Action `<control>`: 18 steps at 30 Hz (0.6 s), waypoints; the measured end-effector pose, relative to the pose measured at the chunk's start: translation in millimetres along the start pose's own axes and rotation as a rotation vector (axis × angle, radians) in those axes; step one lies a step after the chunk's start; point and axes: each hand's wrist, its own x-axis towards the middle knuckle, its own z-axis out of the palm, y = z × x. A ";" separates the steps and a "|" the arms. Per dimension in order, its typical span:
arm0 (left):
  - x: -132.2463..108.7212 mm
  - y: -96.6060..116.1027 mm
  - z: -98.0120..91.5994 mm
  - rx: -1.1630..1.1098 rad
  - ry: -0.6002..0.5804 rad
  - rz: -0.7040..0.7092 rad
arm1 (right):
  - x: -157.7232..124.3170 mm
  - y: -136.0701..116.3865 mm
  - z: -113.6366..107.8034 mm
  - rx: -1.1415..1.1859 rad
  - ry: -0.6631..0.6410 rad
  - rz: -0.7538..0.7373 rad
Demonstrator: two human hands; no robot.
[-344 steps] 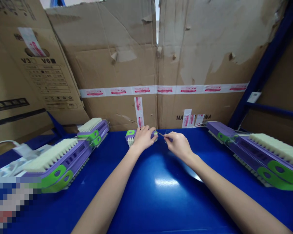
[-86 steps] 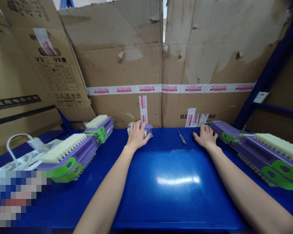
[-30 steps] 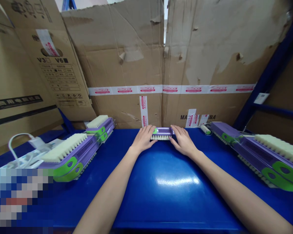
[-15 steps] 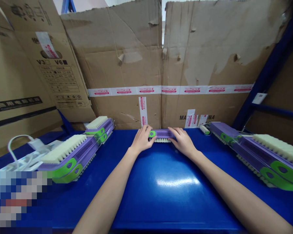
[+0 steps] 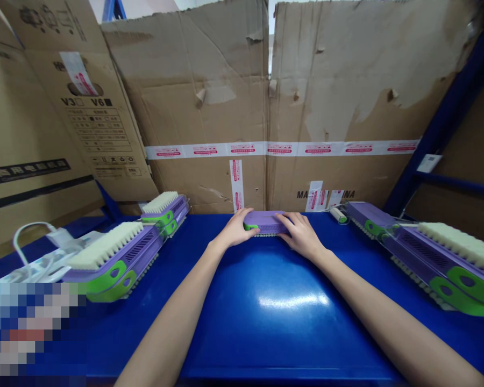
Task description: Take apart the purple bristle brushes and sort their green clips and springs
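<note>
A purple and green brush (image 5: 266, 221) with pale bristles underneath is held between my two hands near the back of the blue table (image 5: 250, 333). My left hand (image 5: 236, 228) grips its left end, thumb along the near side by the green part. Around the right end closes my right hand (image 5: 300, 231), with fingers over the top and the thumb at the near lower edge. The brush's top face shows, bristles pointing down. Whether the bristles touch the table I cannot tell.
At the left lie stacked purple-green brushes (image 5: 145, 244) with bristles up and down, beside a white cable (image 5: 22, 247). More such brushes (image 5: 419, 244) line the right side, near a small white-green object (image 5: 337, 215). Cardboard sheets (image 5: 201, 123) stand behind; a blue post (image 5: 439, 113) slants at right.
The brush has tilted in my hands: more of its purple top face shows and less of its bristles. Both hands have stayed nearly in place.
</note>
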 end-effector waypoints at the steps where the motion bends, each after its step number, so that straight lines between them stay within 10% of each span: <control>1: 0.8 -0.5 -1.7 -0.021 -0.015 -0.007 | -0.3 1.0 0.5 0.001 -0.004 0.002; 9: 3.6 6.5 -14.9 0.023 -0.136 -0.032 | -0.6 3.1 1.7 0.001 0.001 0.003; 18: -1.9 8.5 -9.9 0.425 -0.028 0.243 | 1.9 -3.8 -3.0 -0.082 0.021 -0.032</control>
